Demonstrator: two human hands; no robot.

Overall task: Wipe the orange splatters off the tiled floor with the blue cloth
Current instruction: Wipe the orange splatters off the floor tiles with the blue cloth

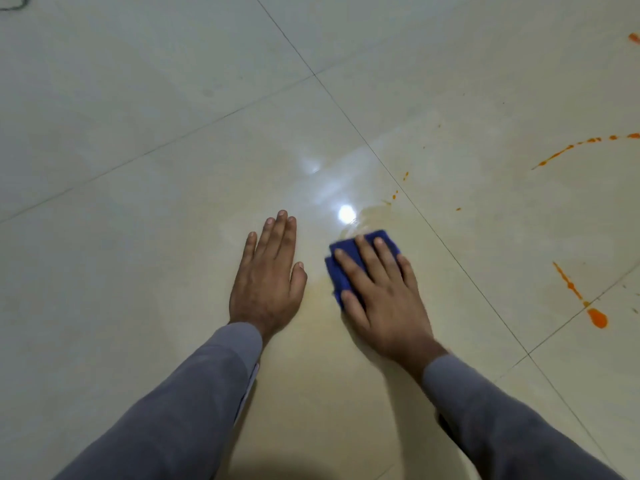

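My right hand (384, 296) lies flat on the folded blue cloth (341, 268), pressing it onto the cream tiled floor (173, 168); most of the cloth is hidden under the palm and fingers. My left hand (268, 277) rests flat on the bare tile just left of the cloth, fingers together, holding nothing. A faint orange smear (375, 211) marks the wet tile just beyond the cloth. Small orange drops (394, 195) sit further out. An orange streak ending in a blob (597, 317) lies at the right, and an orange arc of splatter (571, 148) curves above it.
Dark grout lines (381, 157) cross the floor diagonally. A bright lamp reflection (346, 213) shines on the wet tile beyond the cloth. One more orange spot (633, 38) sits at the far right top edge. A dark squiggle (17, 3) shows in the top left corner.
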